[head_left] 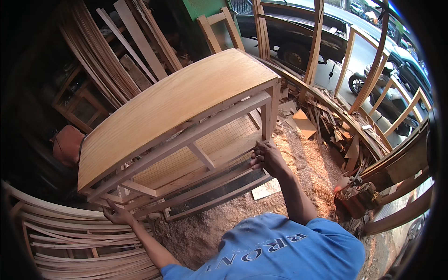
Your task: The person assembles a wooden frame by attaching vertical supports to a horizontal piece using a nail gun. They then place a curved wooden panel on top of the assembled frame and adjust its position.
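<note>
A large pale wooden cabinet frame (196, 129) stands tilted before me, with a smooth wooden panel (177, 98) along its upper side. Wire mesh (224, 133) shows between its rails. At the lower left corner, my left hand (119, 214) is closed on the end of the frame, thumb above and fingers below. My right hand (268, 156) grips the foot of the right-hand post with curled fingers; part of that hold is hidden. Below the rails lies another wooden frame (210, 203) close to the ground.
Curved slats (84, 242) are stacked at lower left, and tall boards (140, 42) lean behind. Wood offcuts (322, 121) and shavings cover the ground at right. A red-and-dark machine (354, 196) sits near the right edge. Upright frames (315, 46) border the street, where a motorcycle (392, 100) stands.
</note>
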Action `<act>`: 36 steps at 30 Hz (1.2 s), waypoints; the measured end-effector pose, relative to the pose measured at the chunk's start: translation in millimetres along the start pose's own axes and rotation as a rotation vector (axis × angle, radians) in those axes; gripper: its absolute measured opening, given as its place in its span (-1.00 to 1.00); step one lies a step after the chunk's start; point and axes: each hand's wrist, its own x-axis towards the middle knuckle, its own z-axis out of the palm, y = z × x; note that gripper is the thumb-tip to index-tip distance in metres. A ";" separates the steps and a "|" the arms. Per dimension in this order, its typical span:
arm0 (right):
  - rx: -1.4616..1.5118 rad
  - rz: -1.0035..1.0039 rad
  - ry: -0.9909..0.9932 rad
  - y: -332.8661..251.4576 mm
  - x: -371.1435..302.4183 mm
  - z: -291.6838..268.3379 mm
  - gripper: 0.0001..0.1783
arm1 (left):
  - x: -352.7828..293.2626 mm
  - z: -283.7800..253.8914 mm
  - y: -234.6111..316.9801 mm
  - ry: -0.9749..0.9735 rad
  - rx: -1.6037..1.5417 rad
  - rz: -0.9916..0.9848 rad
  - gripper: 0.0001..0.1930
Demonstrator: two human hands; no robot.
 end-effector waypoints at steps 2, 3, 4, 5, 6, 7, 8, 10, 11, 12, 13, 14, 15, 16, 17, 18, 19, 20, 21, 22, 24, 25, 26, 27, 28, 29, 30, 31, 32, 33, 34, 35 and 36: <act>0.017 -0.065 0.019 0.4 5.0 5.2 -0.68 | -0.6 6.6 3.1 -0.004 -0.031 -0.008 -0.58; 0.020 -0.069 0.057 0.2 7.1 7.0 -0.73 | -0.9 9.4 4.1 0.003 -0.019 0.033 -0.59; 0.009 -0.068 0.043 0.5 7.8 8.3 -0.73 | -3.1 10.4 4.7 -0.003 -0.019 0.096 -0.60; 0.003 -0.064 0.047 0.5 8.3 9.2 -0.73 | 0.3 10.7 5.3 0.016 0.054 0.206 -0.60; 0.001 -0.057 0.057 -0.3 8.6 9.5 -0.72 | 0.6 10.3 6.0 0.046 0.069 0.299 -0.60; -0.012 -0.069 0.039 0.6 9.7 10.9 -0.70 | 2.9 8.9 6.8 0.066 0.090 0.386 -0.60; -0.015 -0.083 0.076 1.3 11.6 12.1 -0.74 | 3.3 8.8 7.5 0.087 0.109 0.468 -0.60; -0.021 -0.117 0.078 1.3 15.3 13.6 -0.79 | -0.3 7.6 8.6 0.045 0.055 0.329 -0.61; -0.003 -0.126 0.087 1.9 15.9 14.7 -0.78 | 2.6 10.9 9.5 0.077 0.004 0.325 -0.61; -0.026 -0.133 0.099 0.2 15.8 15.1 -0.77 | 4.0 15.8 10.6 0.117 -0.045 0.327 -0.62; -0.046 -0.135 0.106 -0.3 14.0 16.5 -0.76 | 6.2 19.9 11.3 0.141 -0.043 0.351 -0.62; -0.070 -0.119 0.131 0.7 11.7 19.3 -0.76 | 9.9 24.5 11.0 0.178 -0.013 0.406 -0.64; -0.187 -0.117 0.141 -0.2 5.2 20.7 -0.70 | 11.1 28.9 10.9 0.182 -0.011 0.419 -0.66; -0.325 -0.102 0.204 -1.8 1.7 24.6 -0.61 | 12.9 33.0 10.2 0.193 0.028 0.419 -0.68; -0.467 -0.139 0.231 -4.2 -4.2 29.0 -0.55 | 12.4 35.2 8.7 0.182 0.025 0.399 -0.69; -0.638 -0.136 0.347 -7.3 -7.5 36.1 -0.49 | 12.8 37.4 7.2 0.211 0.044 0.383 -0.70; -0.790 -0.292 0.414 -5.9 -14.2 44.9 -0.44 | 10.4 38.9 5.4 0.191 0.000 0.301 -0.70; -0.909 -0.403 0.462 -1.1 -19.1 56.5 -0.49 | 8.9 43.3 4.1 0.205 -0.127 0.302 -0.70; -1.054 -0.721 0.421 7.8 -17.8 72.5 -0.54 | 7.5 42.6 1.2 0.196 -0.101 0.296 -0.69; -1.177 -1.053 0.368 16.0 -15.2 89.0 -0.57 | 7.2 44.1 -0.9 0.190 -0.078 0.291 -0.69; -1.004 -1.077 0.110 24.9 2.0 121.9 -0.40 | 8.7 48.6 -4.4 0.233 -0.068 0.314 -0.64; -0.905 -1.082 0.061 33.3 14.4 139.3 -0.45 | 10.9 49.9 -5.5 0.271 -0.071 0.328 -0.62; -0.853 -1.046 -0.039 38.0 23.3 150.2 -0.50 | 13.2 51.0 -5.6 0.233 -0.091 0.310 -0.61; -0.740 -0.901 0.003 43.2 32.6 160.1 -0.52 | 14.3 52.3 -3.8 0.217 -0.119 0.294 -0.61; -0.679 -0.720 -0.008 44.1 41.9 167.3 -0.53 | 13.9 51.1 -0.4 0.214 -0.161 0.349 -0.61; -0.638 -0.506 0.035 48.0 49.6 174.1 -0.52 | 11.3 47.8 5.3 0.206 -0.102 0.278 -0.60; -0.603 -0.647 0.097 56.2 55.7 182.1 -0.43 | 7.7 44.4 13.3 0.206 -0.057 0.280 -0.58; -0.658 -0.648 0.122 58.4 60.0 184.1 -0.43 | 0.4 39.9 23.3 0.196 -0.020 0.262 -0.56; -0.716 -0.626 0.175 57.2 62.3 183.4 -0.43 | -13.1 34.1 36.2 0.164 -0.094 0.283 -0.55; -0.713 -0.659 0.178 58.6 64.6 183.8 -0.45 | -29.7 28.3 50.1 0.116 -0.152 0.248 -0.53; -0.704 -0.666 0.203 60.0 65.9 183.7 -0.46 | -45.6 22.2 64.6 -0.081 -0.270 0.303 -0.53; -0.700 -0.711 0.186 60.5 65.4 181.9 -0.48 | -60.2 20.1 80.0 -0.259 -0.385 0.360 -0.53; -0.695 -0.713 0.187 60.8 65.8 180.6 -0.49 | -72.4 27.5 95.4 -0.320 -0.424 0.256 -0.53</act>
